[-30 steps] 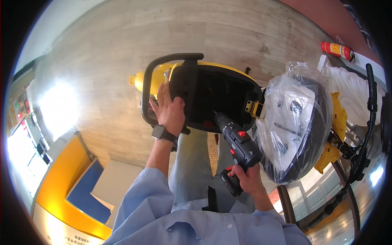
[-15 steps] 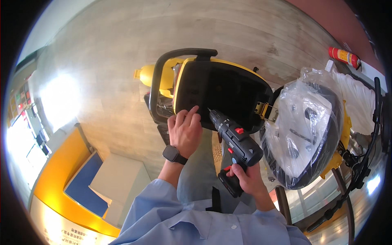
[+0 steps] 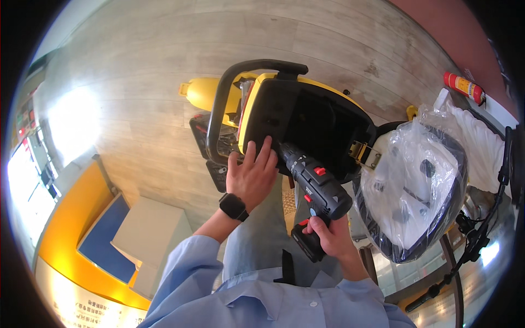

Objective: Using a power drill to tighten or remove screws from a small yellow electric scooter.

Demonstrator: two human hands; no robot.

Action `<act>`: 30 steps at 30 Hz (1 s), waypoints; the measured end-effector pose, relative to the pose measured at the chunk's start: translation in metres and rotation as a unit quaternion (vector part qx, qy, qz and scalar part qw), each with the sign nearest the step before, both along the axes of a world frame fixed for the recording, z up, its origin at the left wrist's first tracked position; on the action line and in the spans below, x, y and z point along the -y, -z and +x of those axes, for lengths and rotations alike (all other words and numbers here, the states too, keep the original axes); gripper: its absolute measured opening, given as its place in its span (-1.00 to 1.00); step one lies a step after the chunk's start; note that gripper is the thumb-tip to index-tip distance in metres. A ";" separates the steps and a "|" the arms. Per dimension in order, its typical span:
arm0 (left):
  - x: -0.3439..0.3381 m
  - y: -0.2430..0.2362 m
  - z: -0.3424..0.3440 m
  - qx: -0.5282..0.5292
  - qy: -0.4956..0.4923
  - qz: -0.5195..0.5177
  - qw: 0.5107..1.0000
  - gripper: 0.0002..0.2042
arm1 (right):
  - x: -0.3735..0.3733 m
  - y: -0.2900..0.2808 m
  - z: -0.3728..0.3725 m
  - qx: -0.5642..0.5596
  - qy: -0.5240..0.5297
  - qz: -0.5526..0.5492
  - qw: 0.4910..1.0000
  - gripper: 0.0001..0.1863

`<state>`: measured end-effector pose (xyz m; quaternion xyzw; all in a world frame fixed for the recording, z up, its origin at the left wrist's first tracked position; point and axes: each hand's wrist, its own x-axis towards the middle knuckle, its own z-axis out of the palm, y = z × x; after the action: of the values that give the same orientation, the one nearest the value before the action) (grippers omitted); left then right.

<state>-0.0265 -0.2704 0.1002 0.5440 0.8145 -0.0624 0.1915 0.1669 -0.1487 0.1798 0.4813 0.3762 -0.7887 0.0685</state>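
A cordless drill (image 3: 322, 188), black with red switches, is gripped by its handle in my right hand (image 3: 334, 238). Its chuck points away from me over the near left edge of a black storage compartment (image 3: 322, 123) on a yellow scooter; the tip is hard to make out against the dark. My left hand (image 3: 252, 174) wears a black watch and lies with fingers spread on the compartment's near left rim, beside the chuck. A black grab rail (image 3: 221, 104) curves round that end. On the right, a hinge (image 3: 365, 154) joins the raised seat (image 3: 418, 186), wrapped in clear plastic.
Beside the scooter's rear, an open dark case (image 3: 216, 174) rests on the floor. Handlebars with cables (image 3: 478, 238) stand to the right. A red fire extinguisher (image 3: 464, 87) lies by the far right wall. Boxy white furniture (image 3: 150, 235) is at lower left.
The left hand's fingers have spread and reach slightly farther over the rim. The drill's tip has moved in against the dark compartment. The whole view has shifted a little.
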 end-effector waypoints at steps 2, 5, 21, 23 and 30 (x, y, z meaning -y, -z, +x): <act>0.005 0.002 -0.004 -0.015 0.031 -0.010 0.999 -0.60 | -0.002 0.002 0.000 0.006 -0.033 0.005 0.999 -0.56; 0.011 0.002 -0.009 -0.044 0.077 -0.037 0.995 -0.56 | -0.001 0.006 0.004 0.018 -0.054 0.011 0.998 -0.56; 0.006 -0.002 -0.006 -0.088 0.080 -0.083 0.989 -0.29 | -0.007 0.007 -0.001 0.036 -0.072 0.039 0.996 -0.58; 0.001 -0.005 -0.006 -0.086 0.084 -0.089 0.989 -0.26 | -0.007 0.008 0.000 0.040 -0.076 0.039 0.995 -0.58; -0.008 -0.005 -0.019 -0.005 0.074 -0.095 0.993 -0.19 | -0.013 0.007 0.004 0.016 -0.104 0.017 0.994 -0.53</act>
<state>-0.0455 -0.2622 0.1057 0.5818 0.7634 -0.1558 0.2334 0.1708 -0.1356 0.1725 0.4536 0.4359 -0.7630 0.1482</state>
